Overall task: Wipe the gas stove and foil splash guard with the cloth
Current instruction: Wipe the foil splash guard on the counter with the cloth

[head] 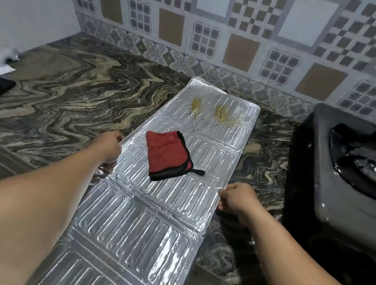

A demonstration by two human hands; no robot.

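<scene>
1. The foil splash guard [177, 187] lies flat and unfolded on the marbled desk [72, 88], just beside the black gas stove [353, 173], which sits to its right. Its far end nearly reaches the patterned tile wall [240, 31]; its near end runs past the desk's front edge toward the person.
2. The red cloth [168, 155], folded, with black trim, rests on the guard near its middle; no hand touches it.
3. Yellowish grease stains [209, 109] and dark specks mark the guard's far panel, beyond the cloth.
4. The left hand [110, 144] is closed on the guard's left edge, level with the cloth. The right hand [236, 201] is closed on the guard's right edge, slightly nearer the person.
5. Handling, as a judgement: the guard looks thin, light and embossed, hinged at its fold lines. It will likely buckle, crease or slide under pressure, so it is best held at the edges or pinned flat with one palm while the other hand wipes.
6. The cloth looks soft and limp; it can be picked up anywhere by pinching from above, then bunched for a firmer wiping pad.
7. The stove looks rigid and heavy, and should stay put when wiped.
</scene>
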